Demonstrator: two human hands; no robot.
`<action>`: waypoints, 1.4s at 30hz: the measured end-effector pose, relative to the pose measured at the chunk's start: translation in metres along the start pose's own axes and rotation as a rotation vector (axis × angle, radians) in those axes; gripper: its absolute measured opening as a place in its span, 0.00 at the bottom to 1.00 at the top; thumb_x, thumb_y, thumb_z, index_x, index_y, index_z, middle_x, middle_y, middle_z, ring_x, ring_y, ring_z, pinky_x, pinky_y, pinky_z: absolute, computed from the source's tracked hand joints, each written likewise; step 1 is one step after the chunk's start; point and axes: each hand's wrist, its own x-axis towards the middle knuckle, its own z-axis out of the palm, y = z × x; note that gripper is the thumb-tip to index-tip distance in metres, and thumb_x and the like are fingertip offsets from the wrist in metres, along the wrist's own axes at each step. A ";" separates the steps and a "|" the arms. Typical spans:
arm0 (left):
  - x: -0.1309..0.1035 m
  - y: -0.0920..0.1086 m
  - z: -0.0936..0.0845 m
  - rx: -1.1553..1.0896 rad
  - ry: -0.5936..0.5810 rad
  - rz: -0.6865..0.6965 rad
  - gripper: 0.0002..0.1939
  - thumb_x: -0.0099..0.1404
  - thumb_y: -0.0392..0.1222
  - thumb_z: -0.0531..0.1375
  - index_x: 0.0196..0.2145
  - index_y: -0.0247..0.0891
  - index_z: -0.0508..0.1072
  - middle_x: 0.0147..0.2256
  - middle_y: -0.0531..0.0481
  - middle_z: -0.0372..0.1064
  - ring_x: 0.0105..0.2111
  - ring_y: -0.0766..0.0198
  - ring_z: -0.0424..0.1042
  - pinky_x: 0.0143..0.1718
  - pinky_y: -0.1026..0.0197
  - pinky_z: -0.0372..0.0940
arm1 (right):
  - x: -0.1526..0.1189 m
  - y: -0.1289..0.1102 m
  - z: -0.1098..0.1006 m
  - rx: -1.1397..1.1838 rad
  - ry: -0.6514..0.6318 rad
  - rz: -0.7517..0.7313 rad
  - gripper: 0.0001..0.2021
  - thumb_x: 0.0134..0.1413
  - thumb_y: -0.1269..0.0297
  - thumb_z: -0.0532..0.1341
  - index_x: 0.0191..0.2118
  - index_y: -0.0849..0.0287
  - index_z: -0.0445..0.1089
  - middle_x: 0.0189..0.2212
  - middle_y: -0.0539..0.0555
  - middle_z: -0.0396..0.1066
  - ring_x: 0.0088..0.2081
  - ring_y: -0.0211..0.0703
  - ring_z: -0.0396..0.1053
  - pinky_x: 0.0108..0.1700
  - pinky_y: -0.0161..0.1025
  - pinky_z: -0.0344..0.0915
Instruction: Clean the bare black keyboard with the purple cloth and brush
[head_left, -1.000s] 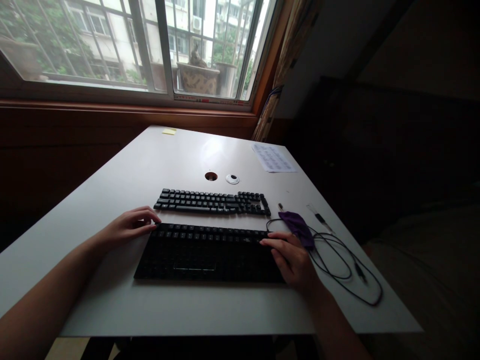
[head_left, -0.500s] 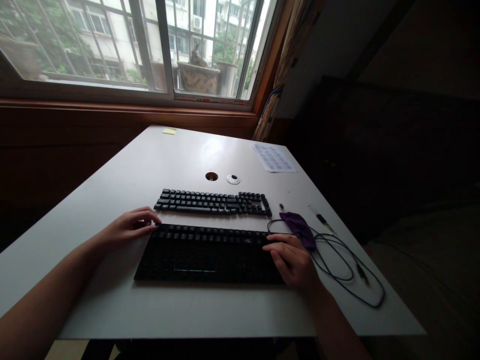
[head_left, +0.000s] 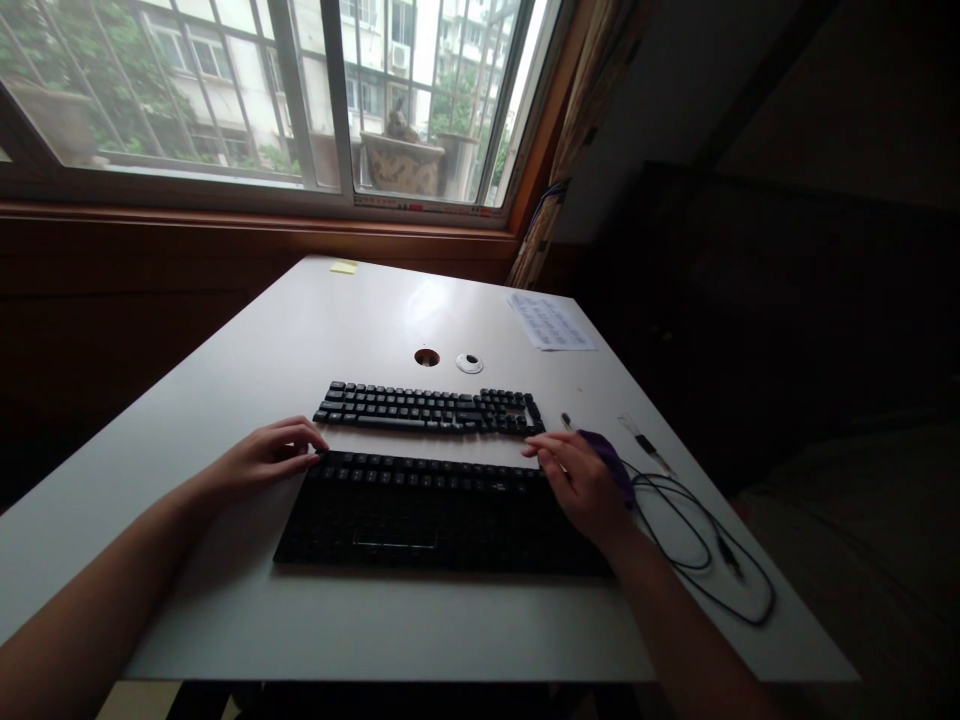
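Note:
A black keyboard base (head_left: 442, 530) lies near the front of the white table, with two rows of keycaps along its far side and the rest bare of caps. My left hand (head_left: 274, 450) rests at the base's far left corner, thumb and fingers close together there; whether anything is between them is too small to tell. Behind the base, loose black keycaps (head_left: 397, 410) lie in rows in a keyboard layout. My right hand (head_left: 577, 475) is over the base's far right corner, its fingertips near the right end of the loose keycaps. Its fingers are close together around something too small to make out.
Right of the base are a purple cloth (head_left: 611, 465), a coiled black cable (head_left: 705, 510) and a small wire tool (head_left: 649, 445). Farther back on the white table (head_left: 247, 370) are a round hole, a cover (head_left: 470, 364), printed papers (head_left: 555, 323) and a yellow note (head_left: 344, 267).
My right hand has moved away from the upper keycap rows on the base, up toward the right end of the loose keycaps. My left hand stays at the far left corner.

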 end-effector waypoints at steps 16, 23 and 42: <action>0.001 -0.001 0.000 -0.022 -0.008 0.011 0.11 0.75 0.47 0.58 0.48 0.39 0.75 0.45 0.45 0.70 0.40 0.61 0.72 0.41 0.61 0.69 | 0.098 0.064 0.057 -0.255 -0.308 0.109 0.19 0.72 0.60 0.48 0.55 0.56 0.73 0.57 0.60 0.73 0.62 0.51 0.67 0.65 0.51 0.64; 0.002 -0.004 0.000 -0.036 -0.015 0.016 0.11 0.74 0.46 0.59 0.48 0.39 0.75 0.44 0.46 0.69 0.39 0.61 0.71 0.41 0.60 0.68 | 0.099 0.069 0.063 -0.288 -0.353 0.108 0.19 0.73 0.59 0.48 0.57 0.54 0.72 0.59 0.60 0.72 0.65 0.50 0.65 0.65 0.52 0.62; 0.001 0.000 0.000 -0.031 -0.009 0.009 0.11 0.75 0.46 0.58 0.48 0.39 0.75 0.44 0.45 0.69 0.39 0.62 0.71 0.40 0.61 0.68 | 0.148 0.102 0.087 -0.208 -0.308 0.066 0.08 0.57 0.71 0.66 0.42 0.53 0.78 0.42 0.55 0.79 0.50 0.50 0.72 0.55 0.47 0.68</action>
